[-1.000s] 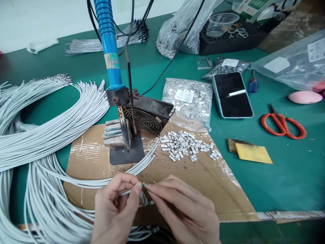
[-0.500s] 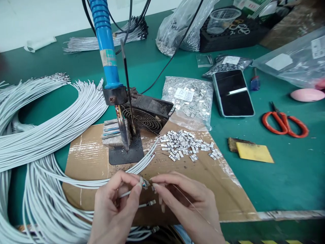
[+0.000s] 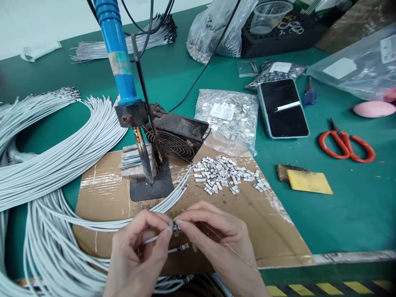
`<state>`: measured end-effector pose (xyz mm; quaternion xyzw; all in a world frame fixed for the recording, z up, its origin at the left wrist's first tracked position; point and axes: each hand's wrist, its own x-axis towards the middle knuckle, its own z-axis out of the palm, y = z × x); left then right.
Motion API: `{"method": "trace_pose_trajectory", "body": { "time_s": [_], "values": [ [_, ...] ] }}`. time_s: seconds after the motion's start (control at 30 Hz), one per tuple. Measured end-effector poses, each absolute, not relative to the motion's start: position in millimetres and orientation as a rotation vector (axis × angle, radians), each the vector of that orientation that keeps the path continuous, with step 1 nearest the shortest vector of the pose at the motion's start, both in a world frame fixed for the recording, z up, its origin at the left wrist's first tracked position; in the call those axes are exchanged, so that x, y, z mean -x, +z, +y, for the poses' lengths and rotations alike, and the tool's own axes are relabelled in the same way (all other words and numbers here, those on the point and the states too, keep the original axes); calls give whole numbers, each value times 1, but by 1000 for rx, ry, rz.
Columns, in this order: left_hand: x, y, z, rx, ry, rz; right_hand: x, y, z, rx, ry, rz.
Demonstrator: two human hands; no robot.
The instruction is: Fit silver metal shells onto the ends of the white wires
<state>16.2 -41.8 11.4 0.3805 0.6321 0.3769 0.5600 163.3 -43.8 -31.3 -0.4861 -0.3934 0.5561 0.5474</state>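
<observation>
My left hand (image 3: pixel 139 249) is closed around a white cable (image 3: pixel 150 240), pinching it close to its end between thumb and forefinger. At that end is a small metal connector (image 3: pixel 176 229), partly hidden by fingertips. The thumb and forefinger of my right hand (image 3: pixel 218 243) pinch at the connector, nearly meeting the left fingertips. A thin wire (image 3: pixel 229 246), resembling solder, runs through my right hand and trails over its back. Just below the hands lies another cable end with a metal plug (image 3: pixel 185 246). Several loose white cables (image 3: pixel 170 201) lie beyond the hands on cardboard (image 3: pixel 105 198).
A blue-handled soldering iron (image 3: pixel 114 53) stands clamped ahead, its tip pointing down beside a small fan (image 3: pixel 173 142). Metal connector pieces (image 3: pixel 219 173) lie heaped right of it. Bundled cables (image 3: pixel 62 165) fill the left. A phone (image 3: pixel 283 109), scissors (image 3: pixel 346 144) and yellow sponge (image 3: pixel 310 182) lie right.
My right hand has moved left, bringing its fingertips from just apart to the connector at the cable's end. The left hand has stayed nearly still. The view has shifted slightly.
</observation>
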Motion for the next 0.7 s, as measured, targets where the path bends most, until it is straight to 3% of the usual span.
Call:
{"method": "trace_pose_trajectory", "body": {
  "time_s": [0.43, 0.7],
  "values": [
    [-16, 12, -40, -881, 865, 1499, -165, -30, -42, 1155, 1326, -964],
    [-12, 5, -33, -920, 894, 1538, -167, -38, -52, 1310, 1107, -1168]
  ]
}}
